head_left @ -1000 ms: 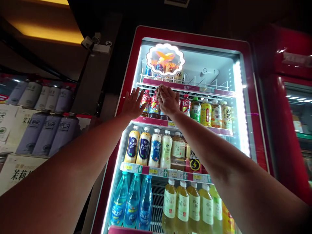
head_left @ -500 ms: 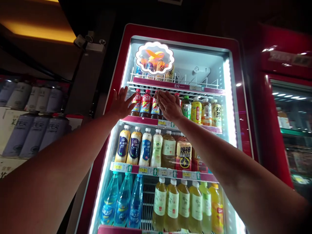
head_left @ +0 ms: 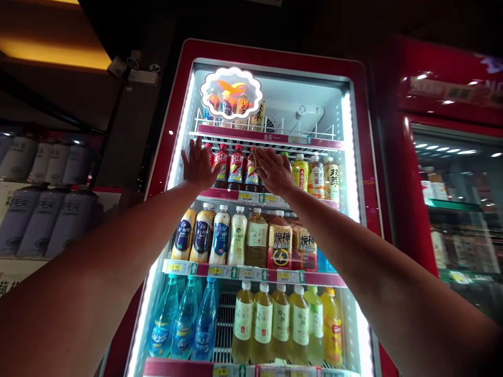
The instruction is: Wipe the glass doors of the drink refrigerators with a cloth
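In the head view, a lit drinks fridge (head_left: 271, 57) with a red frame and a glass front stands before me. My left hand (head_left: 198, 165) is raised with fingers spread, at the left part of the glass, over the shelf of red-labelled bottles (head_left: 236, 163). To its right, my right hand (head_left: 275, 170) presses toward the glass with its fingers close together. Beneath those fingertips shows a small crumpled brownish cloth (head_left: 256, 157), mostly hidden by the hand. Behind the right hand, more bottles on the same shelf are partly covered.
A glowing scalloped sign (head_left: 231, 94) sits at the upper left of the glass. Lower shelves hold blue bottles (head_left: 185, 319) and pale green-labelled bottles (head_left: 262, 324). At left are stacked grey-purple canisters (head_left: 51, 214); at right stands another red fridge (head_left: 422, 209).
Both hands have shifted right across the fridge front, while the view has turned slightly right. My left hand now lies more over the glass, its fingers still spread.
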Motion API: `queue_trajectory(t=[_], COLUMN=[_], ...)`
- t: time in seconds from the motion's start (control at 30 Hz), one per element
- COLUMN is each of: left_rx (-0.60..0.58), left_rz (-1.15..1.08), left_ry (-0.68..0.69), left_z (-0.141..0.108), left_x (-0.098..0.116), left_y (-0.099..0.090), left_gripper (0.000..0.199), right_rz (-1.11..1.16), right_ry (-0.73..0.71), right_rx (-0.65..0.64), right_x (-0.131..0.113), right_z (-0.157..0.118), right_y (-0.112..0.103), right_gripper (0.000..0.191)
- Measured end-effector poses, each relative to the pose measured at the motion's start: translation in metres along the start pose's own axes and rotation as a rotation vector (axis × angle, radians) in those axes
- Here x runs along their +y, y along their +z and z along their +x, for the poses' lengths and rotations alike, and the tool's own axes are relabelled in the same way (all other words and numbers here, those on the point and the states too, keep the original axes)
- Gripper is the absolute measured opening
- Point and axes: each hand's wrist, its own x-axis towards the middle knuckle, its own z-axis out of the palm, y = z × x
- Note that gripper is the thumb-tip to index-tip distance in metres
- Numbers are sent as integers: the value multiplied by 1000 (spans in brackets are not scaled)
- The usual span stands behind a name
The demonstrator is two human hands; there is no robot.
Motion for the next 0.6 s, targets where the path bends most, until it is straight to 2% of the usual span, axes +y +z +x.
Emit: queue_trajectory(t=[0.17, 0.23, 0.33, 0.4, 0.53, 0.6], left_rx=[-37, -79, -142, -182, -254, -251], left_rz=[-21, -10, 5, 5, 6, 18], left_ry=[234, 330, 420, 439, 399, 364], left_z=[9, 11, 13, 13, 10, 8], left_x=[42, 60, 85, 98, 117, 123], left_y=[9, 12, 19, 24, 33, 37], left_gripper=[67, 66, 68, 69, 69, 69], right_rz=[55, 56, 2, -35, -32, -5], right_ry=[244, 234, 97, 69, 241, 278], right_rx=[58, 45, -23, -53, -33, -4], right_x=[24, 27, 37, 50, 74, 78], right_z=[-3, -7, -21, -31, -34, -33], right_y=[-9, -10, -15, -20, -26, -24], right_gripper=[60, 60, 59, 59, 61, 63])
